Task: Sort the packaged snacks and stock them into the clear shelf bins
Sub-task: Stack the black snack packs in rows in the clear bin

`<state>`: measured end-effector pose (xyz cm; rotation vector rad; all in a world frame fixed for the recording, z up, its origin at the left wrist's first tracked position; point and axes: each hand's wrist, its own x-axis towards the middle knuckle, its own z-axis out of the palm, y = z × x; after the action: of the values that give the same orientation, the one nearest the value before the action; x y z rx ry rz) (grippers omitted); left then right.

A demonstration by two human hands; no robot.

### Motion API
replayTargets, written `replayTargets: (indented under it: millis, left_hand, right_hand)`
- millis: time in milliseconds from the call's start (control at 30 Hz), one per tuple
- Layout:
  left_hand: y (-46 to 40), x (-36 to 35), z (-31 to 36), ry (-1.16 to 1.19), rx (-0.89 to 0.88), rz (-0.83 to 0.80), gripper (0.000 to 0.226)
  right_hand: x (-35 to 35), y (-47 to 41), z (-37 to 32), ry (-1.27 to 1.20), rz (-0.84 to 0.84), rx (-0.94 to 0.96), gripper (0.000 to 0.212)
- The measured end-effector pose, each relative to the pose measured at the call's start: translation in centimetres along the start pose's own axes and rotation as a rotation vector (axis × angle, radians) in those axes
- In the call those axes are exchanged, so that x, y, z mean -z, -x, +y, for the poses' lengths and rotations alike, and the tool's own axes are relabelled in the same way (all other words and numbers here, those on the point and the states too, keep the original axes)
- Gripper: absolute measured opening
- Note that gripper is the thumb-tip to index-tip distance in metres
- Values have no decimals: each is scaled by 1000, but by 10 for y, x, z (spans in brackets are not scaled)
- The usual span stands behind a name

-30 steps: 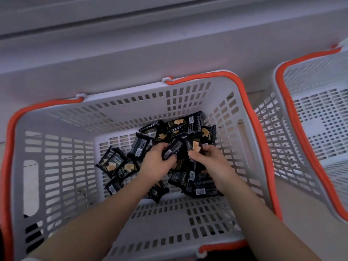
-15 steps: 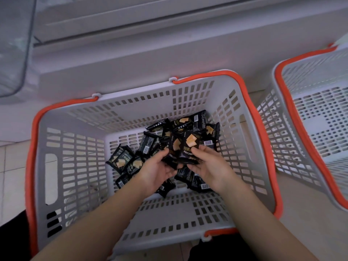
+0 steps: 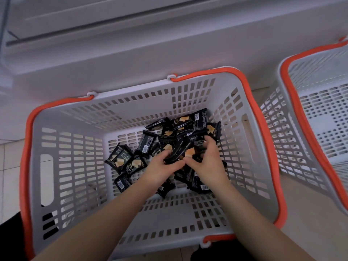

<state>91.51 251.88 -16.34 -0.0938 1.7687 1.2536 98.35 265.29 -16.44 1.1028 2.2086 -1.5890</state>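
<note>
Several black snack packets [image 3: 185, 127] with pictures of yellow crackers lie in a heap at the bottom of a grey slotted basket [image 3: 75, 166] with an orange rim. Both my hands reach down into the heap. My left hand [image 3: 162, 167] and my right hand [image 3: 207, 162] meet thumb to thumb, their fingers curled round a bunch of packets [image 3: 180, 151] held between them. A few loose packets [image 3: 124, 161] lie to the left of my hands.
A second grey basket [image 3: 310, 129] with an orange rim stands to the right, with nothing visible inside. The white base of a shelf unit [image 3: 131, 59] runs along the far side of both baskets. Tiled floor shows at the left edge.
My hands have gathered packets into a bunch between them and lifted it slightly off the heap. The view has shifted a little to the left and closer.
</note>
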Motion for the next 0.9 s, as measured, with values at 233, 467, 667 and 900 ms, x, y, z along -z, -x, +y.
replayTargets:
  millis: [233,467,667,900]
  left_hand:
    - [-9,20,-1,-432,-133,-10,26]
    - [-21,19,-7,-367,-116,60,6]
    - [-54,18,-20,-565,139,312,39]
    - [-87,-3,-30,-356,347,468,55]
  right_hand:
    - [3,-11,-1,675,-310,550,71]
    - [7,-21,9,445,-326,225,46]
    - [14,-31,22,-55,-168,-162,27]
    - [6,-33,25,-181,-110,-243,21]
